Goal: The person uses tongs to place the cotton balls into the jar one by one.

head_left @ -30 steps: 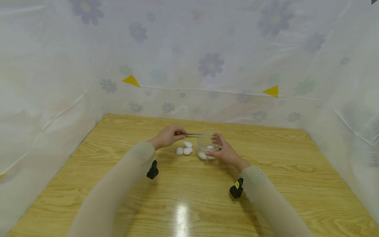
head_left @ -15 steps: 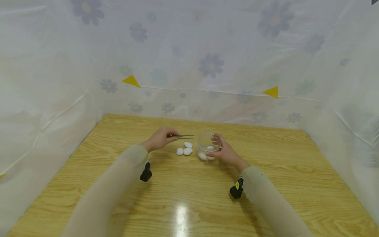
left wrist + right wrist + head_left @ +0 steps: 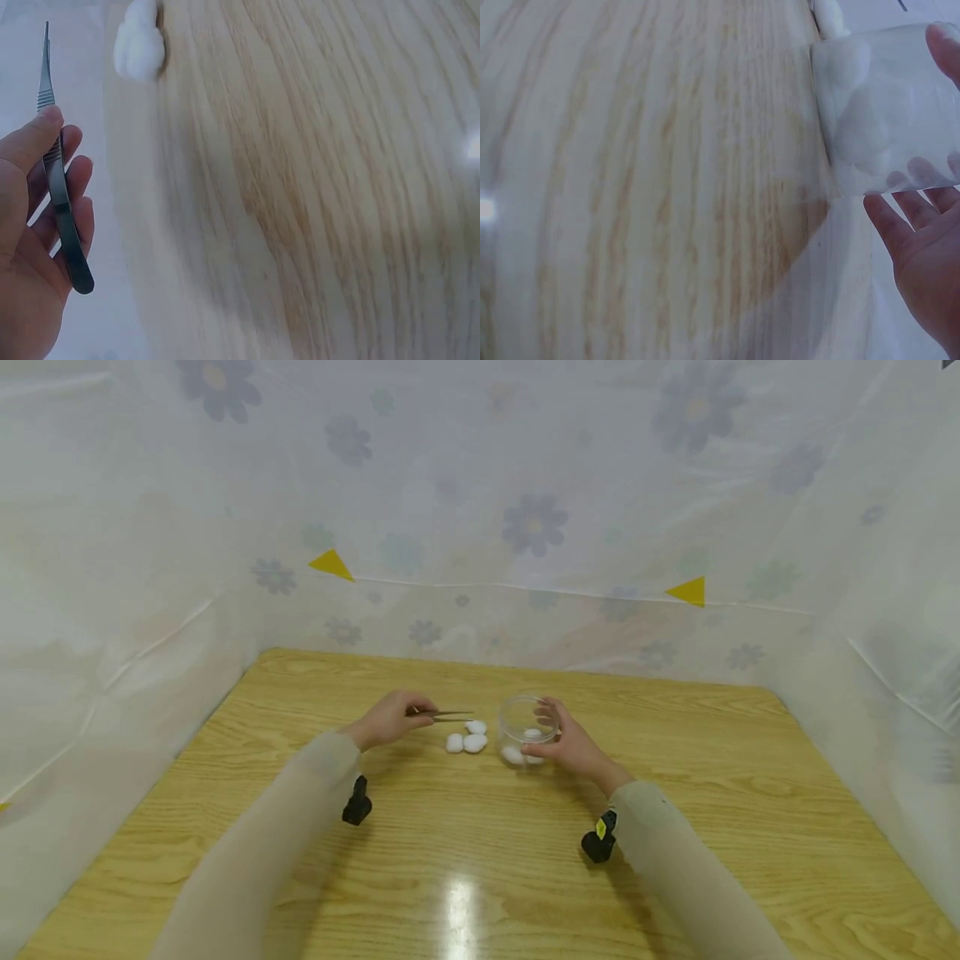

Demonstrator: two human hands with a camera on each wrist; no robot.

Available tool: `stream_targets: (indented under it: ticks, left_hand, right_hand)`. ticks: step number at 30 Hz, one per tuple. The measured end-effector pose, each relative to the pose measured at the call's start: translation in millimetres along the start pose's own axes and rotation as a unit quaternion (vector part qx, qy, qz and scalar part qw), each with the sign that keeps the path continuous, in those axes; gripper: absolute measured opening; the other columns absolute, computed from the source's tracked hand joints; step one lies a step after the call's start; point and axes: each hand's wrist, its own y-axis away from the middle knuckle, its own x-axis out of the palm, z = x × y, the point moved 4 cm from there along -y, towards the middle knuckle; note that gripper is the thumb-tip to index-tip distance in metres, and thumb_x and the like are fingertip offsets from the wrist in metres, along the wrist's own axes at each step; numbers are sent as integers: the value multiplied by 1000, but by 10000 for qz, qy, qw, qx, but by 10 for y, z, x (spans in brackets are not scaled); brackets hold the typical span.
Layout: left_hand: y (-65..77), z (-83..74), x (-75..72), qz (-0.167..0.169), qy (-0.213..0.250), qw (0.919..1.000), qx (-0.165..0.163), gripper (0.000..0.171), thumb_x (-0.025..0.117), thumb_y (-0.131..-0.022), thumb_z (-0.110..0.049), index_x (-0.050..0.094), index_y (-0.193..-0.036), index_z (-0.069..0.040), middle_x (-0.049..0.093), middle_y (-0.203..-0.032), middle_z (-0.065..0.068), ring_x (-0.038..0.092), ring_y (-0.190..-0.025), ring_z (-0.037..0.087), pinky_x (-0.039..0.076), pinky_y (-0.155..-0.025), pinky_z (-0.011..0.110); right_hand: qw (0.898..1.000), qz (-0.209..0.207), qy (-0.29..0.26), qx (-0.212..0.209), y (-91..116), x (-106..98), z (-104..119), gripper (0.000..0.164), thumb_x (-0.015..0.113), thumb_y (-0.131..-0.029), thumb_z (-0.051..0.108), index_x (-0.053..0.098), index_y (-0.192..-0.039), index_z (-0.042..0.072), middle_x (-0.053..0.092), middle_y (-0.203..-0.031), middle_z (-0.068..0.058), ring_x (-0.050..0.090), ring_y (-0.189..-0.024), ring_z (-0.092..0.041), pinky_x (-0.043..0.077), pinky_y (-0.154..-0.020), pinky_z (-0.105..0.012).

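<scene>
Three white puffs (image 3: 475,743) are lying on the table (image 3: 420,843) in the head view, at nine o'clock from the clear jar (image 3: 504,731); more puffs (image 3: 513,755) are already sitting inside, so I'd call the work partly done, those three remaining. The left hand (image 3: 393,720) is pinching tweezers (image 3: 450,712), parted tips pointing toward three o'clock. From the left wrist, I'm seeing those tips carrying nothing. From the right wrist, the right hand (image 3: 930,262) is curling round the jar.

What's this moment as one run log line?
left hand: holds grey metal tweezers; right hand: grips clear cylindrical container; inside: white cotton balls; outside: three more on yellow wood-grain table
</scene>
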Motion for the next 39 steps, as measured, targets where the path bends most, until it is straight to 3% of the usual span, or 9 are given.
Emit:
stream_targets:
  ticks: [10, 30, 39]
  left_hand:
    - [51, 199, -29, 6, -125, 9999, -117, 24, 59, -92, -11, 65, -112, 0, 66, -103, 15, 62, -91, 25, 50, -79, 38]
    - [92, 347, 70, 301, -196, 9990, -267, 20, 62, -90, -11, 69, -107, -3, 67, -96, 10, 60, -84, 17, 50, -75, 33]
    - [97, 323, 93, 422, -400, 9978, -332, 21, 61, -91, -12, 68, -109, -4, 67, -101, 10, 62, -91, 21, 50, -80, 37]
  right_hand:
    - [10000, -25, -8, 8, 20, -6, 18, 93, 75, -80, 29, 14, -149, 12, 29, -150, -15, 29, -138, -33, 32, -106, -53]
    - [10000, -11, 1, 16, 7, 1, -3, 91, 75, -80, 29, 17, -148, 14, 30, -150, -15, 30, -138, -33, 34, -104, -52]
    - [10000, -3, -50, -3, 24, -3, 9, 91, 75, -80, 28, 16, -149, 13, 29, -150, -16, 30, -138, -34, 34, -104, -52]
